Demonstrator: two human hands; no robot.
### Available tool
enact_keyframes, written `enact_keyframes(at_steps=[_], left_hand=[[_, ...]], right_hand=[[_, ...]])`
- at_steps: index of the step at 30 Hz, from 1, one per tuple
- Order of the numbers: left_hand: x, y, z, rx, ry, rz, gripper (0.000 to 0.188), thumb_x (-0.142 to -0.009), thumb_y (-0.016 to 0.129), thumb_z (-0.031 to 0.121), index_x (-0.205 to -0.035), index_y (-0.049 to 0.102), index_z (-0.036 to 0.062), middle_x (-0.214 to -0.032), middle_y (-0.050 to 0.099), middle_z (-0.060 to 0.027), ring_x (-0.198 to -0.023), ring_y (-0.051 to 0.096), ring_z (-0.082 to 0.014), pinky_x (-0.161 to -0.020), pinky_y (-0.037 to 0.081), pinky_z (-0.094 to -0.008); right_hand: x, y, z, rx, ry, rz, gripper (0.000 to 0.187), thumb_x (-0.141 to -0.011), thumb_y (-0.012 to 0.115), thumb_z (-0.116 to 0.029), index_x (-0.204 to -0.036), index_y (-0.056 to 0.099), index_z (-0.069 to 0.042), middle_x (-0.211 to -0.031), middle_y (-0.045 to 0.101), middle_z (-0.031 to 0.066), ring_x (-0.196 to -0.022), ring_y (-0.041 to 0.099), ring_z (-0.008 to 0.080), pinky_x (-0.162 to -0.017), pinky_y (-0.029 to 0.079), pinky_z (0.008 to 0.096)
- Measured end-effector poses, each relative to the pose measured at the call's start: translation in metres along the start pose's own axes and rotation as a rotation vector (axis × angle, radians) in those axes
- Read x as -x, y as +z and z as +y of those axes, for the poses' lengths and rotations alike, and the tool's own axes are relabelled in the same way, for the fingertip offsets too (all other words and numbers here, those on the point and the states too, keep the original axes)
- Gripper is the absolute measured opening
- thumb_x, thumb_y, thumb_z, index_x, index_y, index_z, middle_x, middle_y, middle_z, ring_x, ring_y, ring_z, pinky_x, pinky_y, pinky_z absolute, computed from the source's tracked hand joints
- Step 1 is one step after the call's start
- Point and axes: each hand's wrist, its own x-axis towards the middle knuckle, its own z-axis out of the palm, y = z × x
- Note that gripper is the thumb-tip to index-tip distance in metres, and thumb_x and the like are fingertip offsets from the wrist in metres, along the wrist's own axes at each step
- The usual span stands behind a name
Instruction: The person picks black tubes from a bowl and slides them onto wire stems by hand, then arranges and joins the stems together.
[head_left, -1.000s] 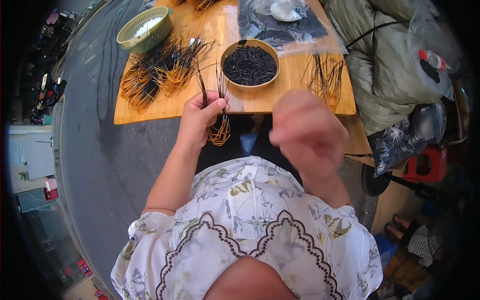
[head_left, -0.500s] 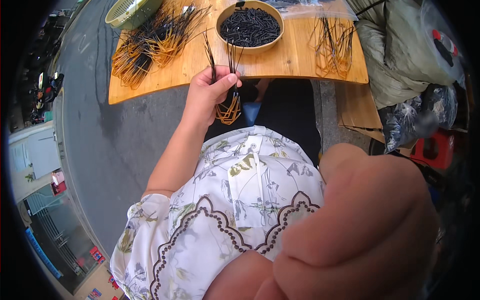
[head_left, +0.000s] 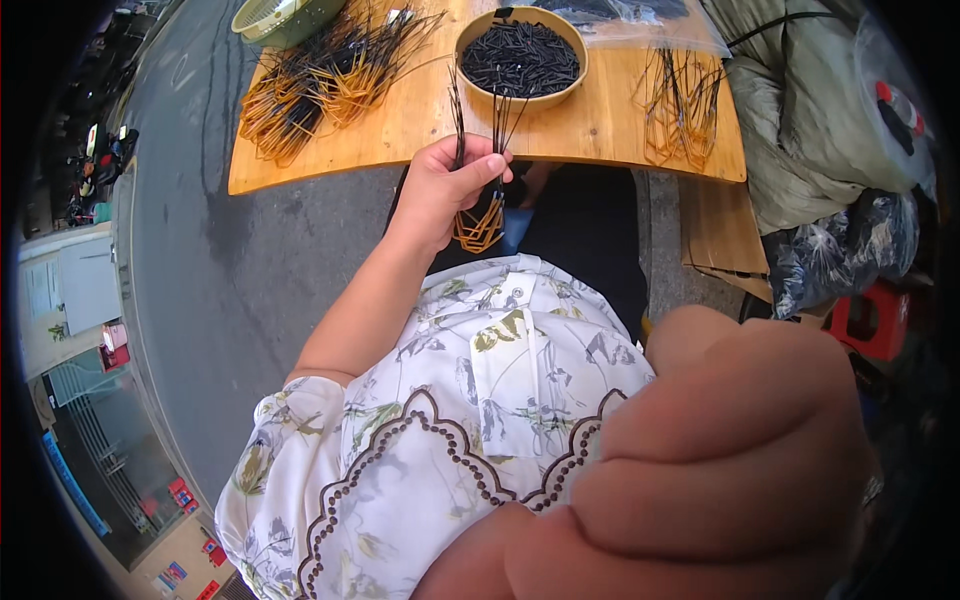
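My left hand (head_left: 452,185) is closed in a pinch on a bundle of thin wires (head_left: 482,226). Their dark ends point up above the fingers, and the bent orange loops hang below, just in front of the table's near edge. Large and blurred, my right hand (head_left: 715,440) is raised close to the camera at the lower right. Its fingers are curled in, and whatever they may hold is hidden. Beyond my left hand, a round tan bowl (head_left: 468,84) full of short black tubes (head_left: 522,58) stands on the wooden table (head_left: 400,152).
A pile of similar orange and black wires (head_left: 315,98) lies at the table's left, beside a green plastic basket (head_left: 285,28). Another small wire bunch (head_left: 682,110) lies at the right. Sacks (head_left: 775,130), black plastic bags (head_left: 845,250) and a red stool (head_left: 868,320) crowd the right side.
The whole view has shifted slightly, so the table and my left hand with the wires appear farther right. My right hand stays raised near the camera, its fingers still curled.
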Motion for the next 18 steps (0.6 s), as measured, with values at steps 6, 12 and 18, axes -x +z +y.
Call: enact_keyframes(at_steps=[6, 12, 18], left_hand=[[-0.001, -0.005, -0.006, 0.022, 0.019, 0.005, 0.011, -0.084, 0.065, 0.007, -0.093, 0.063, 0.0019, -0.078, 0.065, -0.0037, -0.049, 0.038, 0.0007, -0.042, 0.025, -0.0140], [0.000, 0.001, -0.008, 0.004, 0.018, -0.015, 0.009, -0.085, 0.064, 0.006, -0.093, 0.063, 0.0013, -0.078, 0.065, -0.0043, -0.048, 0.037, 0.0010, -0.042, 0.026, -0.0139], [-0.001, 0.002, -0.008, 0.006, 0.014, -0.025, 0.010, -0.085, 0.064, 0.007, -0.093, 0.063, 0.0007, -0.078, 0.064, -0.0040, -0.047, 0.036, 0.0008, -0.042, 0.025, -0.0144]], right_hand=[[0.008, 0.001, -0.008, -0.118, 0.129, 0.073, 0.020, -0.088, 0.056, -0.020, -0.081, 0.047, -0.002, -0.073, 0.057, 0.0124, -0.061, 0.054, 0.0185, -0.057, 0.042, 0.0334], [0.014, 0.011, -0.014, -0.278, 0.273, 0.155, 0.023, -0.089, 0.056, -0.022, -0.079, 0.048, -0.002, -0.070, 0.056, 0.0120, -0.060, 0.053, 0.0187, -0.056, 0.041, 0.0340], [0.005, 0.024, -0.013, -0.452, 0.387, 0.138, 0.026, -0.090, 0.055, -0.024, -0.077, 0.049, -0.002, -0.068, 0.055, 0.0115, -0.059, 0.052, 0.0189, -0.056, 0.040, 0.0347]])
